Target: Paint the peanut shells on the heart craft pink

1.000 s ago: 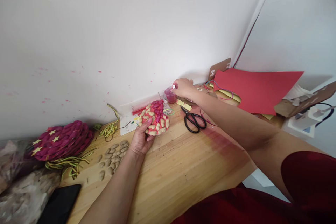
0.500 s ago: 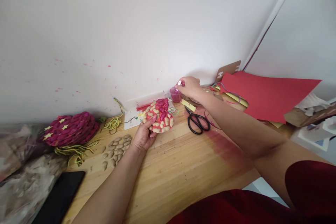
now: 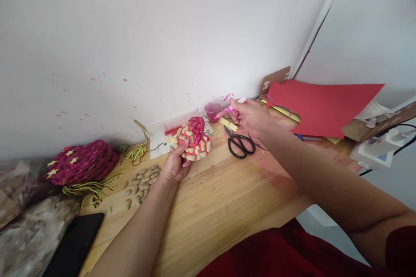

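Observation:
My left hand grips a red ball covered in peanut shells, some of them painted pink, held just above the wooden table. My right hand is closed on a thin brush with a pink-stained tip, lifted a little to the right of a small cup of pink paint standing by the wall.
Black scissors lie under my right hand. Loose peanuts sit left of my left wrist. A finished pink shell ball with yellow stars, green string, a dark phone, red paper sheets and plastic bags surround the work area.
My right hand has lifted the brush out of the paint cup and drawn back to the right. My left hand keeps holding the peanut ball, raised slightly.

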Demonstrator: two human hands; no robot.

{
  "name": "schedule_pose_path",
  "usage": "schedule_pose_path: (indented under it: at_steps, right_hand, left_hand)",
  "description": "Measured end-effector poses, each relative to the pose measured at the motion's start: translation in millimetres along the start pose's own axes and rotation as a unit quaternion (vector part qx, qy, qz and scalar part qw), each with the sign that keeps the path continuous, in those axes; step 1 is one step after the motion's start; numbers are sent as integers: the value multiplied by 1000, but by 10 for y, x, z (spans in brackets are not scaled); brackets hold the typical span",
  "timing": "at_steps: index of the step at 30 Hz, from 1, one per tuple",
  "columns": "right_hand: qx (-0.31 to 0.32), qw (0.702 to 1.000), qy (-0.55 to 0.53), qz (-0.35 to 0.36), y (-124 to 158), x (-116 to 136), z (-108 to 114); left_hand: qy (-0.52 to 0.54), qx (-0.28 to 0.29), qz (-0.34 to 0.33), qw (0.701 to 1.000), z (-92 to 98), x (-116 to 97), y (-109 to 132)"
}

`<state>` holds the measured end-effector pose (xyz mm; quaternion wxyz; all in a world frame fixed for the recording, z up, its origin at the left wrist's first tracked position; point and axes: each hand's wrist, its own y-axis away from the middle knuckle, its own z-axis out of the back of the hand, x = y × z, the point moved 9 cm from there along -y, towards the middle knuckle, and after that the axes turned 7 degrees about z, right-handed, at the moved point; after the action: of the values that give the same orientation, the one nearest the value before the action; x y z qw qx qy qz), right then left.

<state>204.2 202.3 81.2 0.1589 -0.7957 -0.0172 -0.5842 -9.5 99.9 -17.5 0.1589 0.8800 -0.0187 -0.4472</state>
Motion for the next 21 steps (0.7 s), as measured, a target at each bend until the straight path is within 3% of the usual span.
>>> schedule_pose_path:
  at_steps: [4, 8, 15, 21]
  right_hand:
    - [44, 996, -62, -47, 331, -229, -257]
    - [47, 992, -87, -82, 393, -395, -282]
    - [39, 995, -91, -1, 323, -259, -103]
    - [57, 994, -95, -8, 380, -280, -194]
  left_hand:
    - [-11, 27, -10, 1000, -46, -10, 30]
    - [-24, 30, -12, 999, -22, 0, 26]
    - [-37, 10, -11, 999, 16, 3, 19]
    - [-45, 28, 2, 999, -55, 13, 53]
